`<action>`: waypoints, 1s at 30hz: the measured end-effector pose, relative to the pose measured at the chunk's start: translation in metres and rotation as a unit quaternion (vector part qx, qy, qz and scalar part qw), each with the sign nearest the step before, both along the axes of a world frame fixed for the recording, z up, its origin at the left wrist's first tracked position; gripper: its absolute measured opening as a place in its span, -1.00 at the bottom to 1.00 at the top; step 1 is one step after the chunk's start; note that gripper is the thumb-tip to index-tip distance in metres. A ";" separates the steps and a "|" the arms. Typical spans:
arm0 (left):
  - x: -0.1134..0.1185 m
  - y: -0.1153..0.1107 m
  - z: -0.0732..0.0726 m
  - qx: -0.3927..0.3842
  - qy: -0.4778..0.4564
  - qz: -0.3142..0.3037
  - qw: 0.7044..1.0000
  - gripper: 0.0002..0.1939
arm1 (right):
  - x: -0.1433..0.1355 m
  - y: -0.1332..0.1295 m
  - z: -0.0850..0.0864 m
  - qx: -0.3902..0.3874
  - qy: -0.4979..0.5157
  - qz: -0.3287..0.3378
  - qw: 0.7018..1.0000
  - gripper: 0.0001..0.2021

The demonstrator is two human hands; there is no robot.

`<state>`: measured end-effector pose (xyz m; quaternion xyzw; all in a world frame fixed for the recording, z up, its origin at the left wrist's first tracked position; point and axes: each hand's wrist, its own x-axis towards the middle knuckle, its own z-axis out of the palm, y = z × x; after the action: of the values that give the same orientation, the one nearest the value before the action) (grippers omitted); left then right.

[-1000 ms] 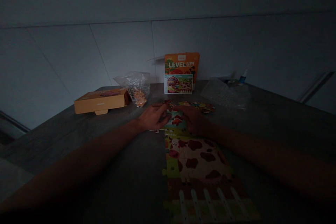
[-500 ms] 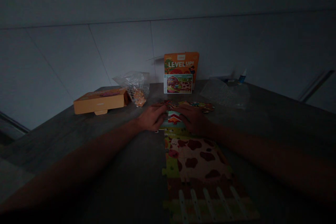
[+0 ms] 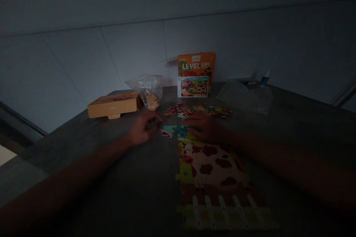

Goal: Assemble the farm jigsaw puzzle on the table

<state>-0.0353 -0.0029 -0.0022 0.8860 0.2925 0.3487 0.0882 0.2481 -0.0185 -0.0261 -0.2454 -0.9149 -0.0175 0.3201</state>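
Observation:
A partly joined jigsaw puzzle (image 3: pixel 217 181) lies on the table, showing a spotted cow above a white fence. My right hand (image 3: pixel 207 127) rests over its far edge with fingers stretched out, covering part of it. By those fingertips are blue-green puzzle pieces (image 3: pixel 180 130). A pale piece with red and white (image 3: pixel 167 132) lies just left of them. My left hand (image 3: pixel 144 127) hovers to the left of that piece, thumb and fingers apart, with nothing visible between them. Beyond the hands is a heap of loose puzzle pieces (image 3: pixel 208 110).
At the back, a picture card (image 3: pixel 193 87) leans on an orange "LEVEL UP!" box (image 3: pixel 196 67). An orange box part (image 3: pixel 112 108) and a clear bag with pieces (image 3: pixel 151 100) lie left. A clear plastic bag (image 3: pixel 246 98) and small bottle (image 3: pixel 265 79) are at back right.
My left hand has pulled back leftward from the puzzle, its fingers now apart. The red-roofed piece seen between the hands no longer shows there. My right hand stays over the far edge.

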 end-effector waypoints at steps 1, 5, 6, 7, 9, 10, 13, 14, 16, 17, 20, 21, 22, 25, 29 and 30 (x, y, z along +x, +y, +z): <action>0.002 -0.005 -0.001 0.023 0.054 -0.035 0.998 -0.79 | 0.000 0.000 0.001 -0.008 -0.007 0.011 1.000 -0.76; 0.019 -0.013 -0.004 0.052 0.157 -0.134 0.977 -0.60 | 0.002 -0.004 0.005 -0.019 -0.030 0.043 0.998 -0.74; 0.022 -0.013 -0.004 0.044 0.158 -0.145 0.976 -0.61 | 0.002 -0.006 0.005 -0.017 -0.034 0.044 0.998 -0.71; 0.024 -0.012 -0.004 0.034 0.155 -0.151 0.976 -0.62 | 0.002 -0.007 0.006 -0.014 -0.038 0.040 0.998 -0.67; 0.025 -0.010 -0.004 0.020 0.145 -0.151 0.978 -0.65 | 0.000 -0.010 0.006 -0.005 -0.045 0.026 0.999 -0.66; 0.025 -0.009 -0.004 0.018 0.139 -0.149 0.979 -0.66 | -0.001 -0.011 0.006 0.003 -0.050 0.017 0.999 -0.68; 0.021 -0.009 -0.004 0.020 0.134 -0.149 0.979 -0.67 | -0.006 -0.013 0.005 0.034 -0.067 -0.005 0.997 -0.77; 0.021 -0.010 -0.005 0.021 0.136 -0.151 0.979 -0.67 | -0.008 -0.013 0.005 0.046 -0.073 -0.008 0.996 -0.79; 0.020 -0.011 -0.004 0.025 0.139 -0.152 0.978 -0.67 | -0.009 -0.014 0.005 0.064 -0.084 -0.006 0.994 -0.80; 0.021 -0.011 -0.004 0.028 0.140 -0.153 0.978 -0.67 | -0.010 -0.014 0.005 0.070 -0.087 0.001 0.994 -0.80; 0.022 -0.012 -0.004 0.042 0.151 -0.151 0.976 -0.61 | -0.008 -0.015 0.007 0.072 -0.081 0.033 0.994 -0.78; 0.023 -0.013 -0.003 0.046 0.154 -0.147 0.976 -0.58 | -0.008 -0.016 0.007 0.067 -0.076 0.044 0.994 -0.77; 0.023 -0.014 -0.003 0.048 0.158 -0.140 0.976 -0.57 | -0.007 -0.016 0.007 0.062 -0.069 0.053 0.994 -0.77; 0.026 -0.018 -0.002 0.048 0.161 -0.117 0.979 -0.61 | -0.007 -0.015 0.006 0.049 -0.057 0.073 0.995 -0.77; 0.028 -0.022 -0.002 0.065 0.166 -0.096 0.979 -0.69 | -0.007 -0.012 0.003 0.045 -0.036 0.063 0.996 -0.76; 0.028 -0.022 -0.003 0.073 0.160 -0.091 0.980 -0.72 | -0.007 -0.012 0.002 0.042 -0.028 0.055 0.997 -0.75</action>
<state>-0.0073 -0.0252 -0.0052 0.9574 0.1946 0.2134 0.0062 0.2413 -0.0304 -0.0236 -0.1803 -0.9340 -0.0449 0.3053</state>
